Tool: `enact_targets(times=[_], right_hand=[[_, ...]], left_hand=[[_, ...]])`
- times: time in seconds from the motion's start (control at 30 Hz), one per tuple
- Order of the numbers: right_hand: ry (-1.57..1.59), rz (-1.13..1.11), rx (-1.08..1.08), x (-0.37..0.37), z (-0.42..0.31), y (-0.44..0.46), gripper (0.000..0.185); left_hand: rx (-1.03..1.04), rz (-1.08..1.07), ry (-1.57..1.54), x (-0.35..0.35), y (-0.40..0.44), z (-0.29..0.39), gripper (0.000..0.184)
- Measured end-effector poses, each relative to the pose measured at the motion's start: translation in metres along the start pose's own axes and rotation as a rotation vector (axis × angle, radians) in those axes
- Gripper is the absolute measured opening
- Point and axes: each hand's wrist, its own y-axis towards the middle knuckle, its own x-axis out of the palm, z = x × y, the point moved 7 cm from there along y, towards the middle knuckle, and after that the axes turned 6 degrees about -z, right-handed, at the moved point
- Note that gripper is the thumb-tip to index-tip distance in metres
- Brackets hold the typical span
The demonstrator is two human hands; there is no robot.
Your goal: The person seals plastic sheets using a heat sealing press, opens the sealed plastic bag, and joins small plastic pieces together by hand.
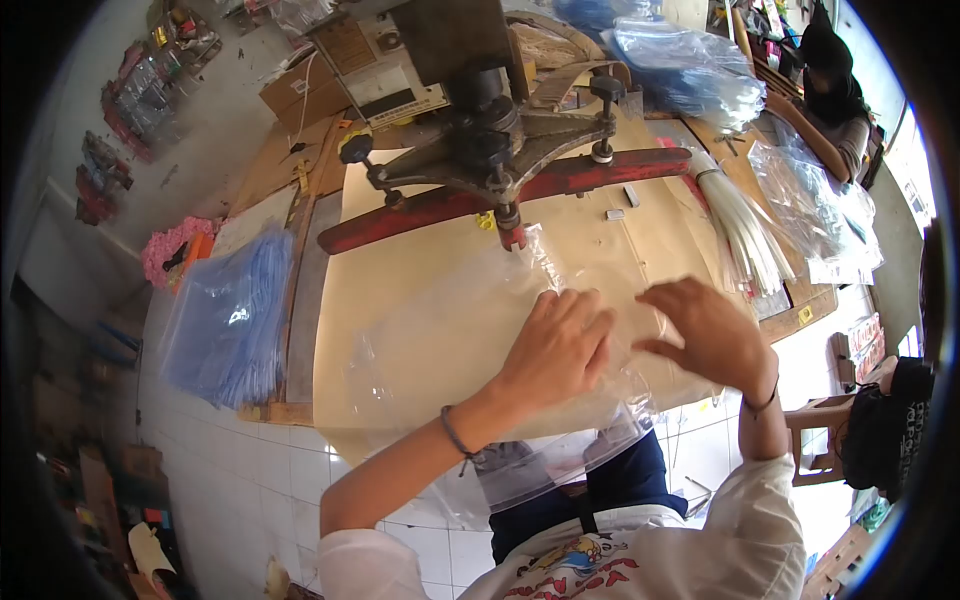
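The left hand (560, 345), at the centre of the frame, is curled over a clear plastic sheet (440, 340), its knuckles up and its fingertips turned under; whether it pinches the plastic or only presses on it I cannot tell; the right hand (715, 330), just right of centre, is slightly blurred, with thumb and fingers parted and nothing visible between them. The sheet spreads across the middle of the frame, from near the red tip (512, 238) above the hands down over the person's lap at the lower centre; a glossy crease runs from near that tip towards the left hand. Above both hands, at the upper centre, a metal frame (500, 150) stands over a long red bar (600, 177) that lies slantwise across the tan worktop (665, 250); a small yellow object (486, 220) is near the bar, and two small metal pieces (614, 214) lie to its right. At the left is a stack of bluish plastic (230, 315); at the upper right are a bulky bluish bundle (690, 70) and, below it, a bunch of whitish strips (745, 230); another person (835, 110) is at the far upper right, beside more clear plastic (825, 210).
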Motion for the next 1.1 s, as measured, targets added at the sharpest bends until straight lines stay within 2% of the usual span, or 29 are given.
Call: enact_targets(times=[0.03, 0.1, 0.17, 0.3, 0.33, 0.43, 0.53, 0.63, 0.7, 0.8, 0.87, 0.97, 1.07, 1.1], right_hand=[[-0.026, -0.044, 0.047, 0.016, -0.007, -0.013, 0.068], [-0.149, 0.135, 0.024, 0.032, -0.025, -0.033, 0.075], [-0.104, 0.226, 0.06, 0.044, -0.024, -0.039, 0.071], [0.026, 0.279, 0.062, 0.043, -0.006, -0.046, 0.063], [0.054, 0.274, 0.062, 0.041, -0.005, -0.048, 0.062], [0.098, 0.308, 0.04, 0.035, -0.005, -0.048, 0.066], [0.182, 0.403, 0.042, 0.03, -0.009, -0.049, 0.072], [0.244, 0.492, 0.091, 0.03, -0.006, -0.057, 0.074], [0.212, 0.501, 0.086, 0.033, -0.004, -0.064, 0.069], [0.064, 0.349, 0.022, 0.031, -0.016, -0.075, 0.06], [0.106, 0.254, 0.057, 0.034, -0.009, -0.073, 0.054], [0.284, 0.237, 0.011, 0.03, -0.006, -0.071, 0.045], [0.568, 0.257, -0.002, 0.024, 0.003, -0.067, 0.039], [0.672, 0.258, 0.012, 0.023, 0.007, -0.065, 0.037]], left_hand=[[-0.082, 0.03, -0.007, 0.001, -0.002, -0.001, 0.023], [-0.21, 0.082, 0.027, -0.001, -0.002, -0.005, 0.023], [-0.313, 0.136, 0.08, 0.009, -0.007, -0.014, 0.027], [-0.348, -0.207, -0.033, 0.001, -0.02, -0.009, 0.044], [-0.329, -0.355, -0.088, -0.01, -0.024, -0.009, 0.046], [-0.255, -0.558, -0.235, -0.037, -0.04, -0.022, 0.045], [-0.098, -0.334, 0.031, -0.054, -0.057, -0.017, 0.045], [-0.087, -0.166, 0.273, -0.054, -0.073, -0.021, 0.053], [-0.183, -0.142, 0.27, -0.05, -0.083, -0.026, 0.062], [-0.352, -0.122, 0.265, -0.05, -0.094, -0.03, 0.076], [-0.437, -0.156, 0.268, -0.051, -0.097, -0.031, 0.084], [-0.453, -0.11, 0.298, -0.072, -0.092, -0.019, 0.075], [-0.493, -0.171, 0.264, -0.101, -0.087, -0.016, 0.061], [-0.536, -0.232, 0.135, -0.103, -0.089, -0.024, 0.057]])
